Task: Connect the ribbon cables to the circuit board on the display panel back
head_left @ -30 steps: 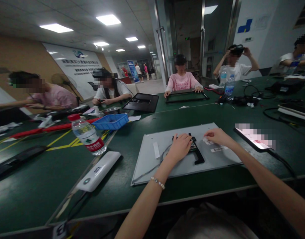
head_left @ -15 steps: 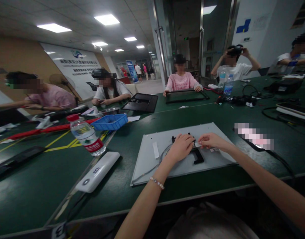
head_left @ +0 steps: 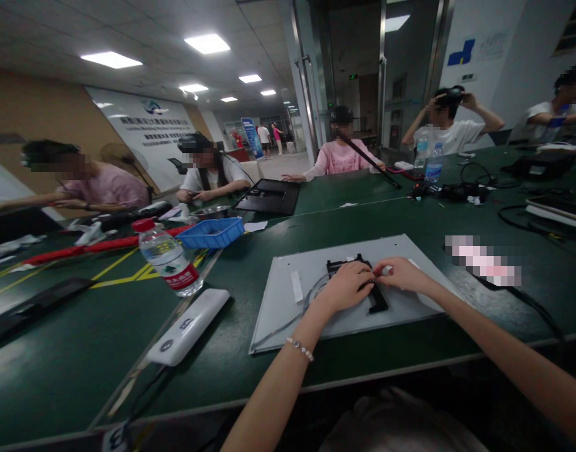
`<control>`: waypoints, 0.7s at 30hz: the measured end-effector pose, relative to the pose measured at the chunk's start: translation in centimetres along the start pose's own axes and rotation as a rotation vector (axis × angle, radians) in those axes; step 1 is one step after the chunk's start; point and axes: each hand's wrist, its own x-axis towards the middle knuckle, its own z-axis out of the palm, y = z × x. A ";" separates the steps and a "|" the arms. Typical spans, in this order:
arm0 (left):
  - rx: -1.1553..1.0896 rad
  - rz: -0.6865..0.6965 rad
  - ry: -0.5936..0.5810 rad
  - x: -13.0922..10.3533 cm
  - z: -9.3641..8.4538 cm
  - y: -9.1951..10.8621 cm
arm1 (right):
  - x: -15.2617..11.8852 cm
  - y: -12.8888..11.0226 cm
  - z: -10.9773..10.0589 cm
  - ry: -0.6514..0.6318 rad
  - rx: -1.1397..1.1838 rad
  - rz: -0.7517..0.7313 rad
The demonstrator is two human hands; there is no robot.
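A black bracket (head_left: 378,299) lies on the grey panel (head_left: 281,298), fastening unclear; left hand (head_left: 348,287) partly covers it, grip hidden, right hand (head_left: 401,274) pinches narrowly (contents unclear).

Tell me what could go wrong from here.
The gray cable runs close by the left hand and might snag on its wrist. The right hand is crowded beside it at the black bracket, so fingers might bump. The bottle, if knocked, might topple onto the white power bank beside it.
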 end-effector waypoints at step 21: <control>0.212 -0.389 0.052 -2.3 -5.7 -3.2 | -1.2 -1.2 -0.7 0.138 -0.044 -0.116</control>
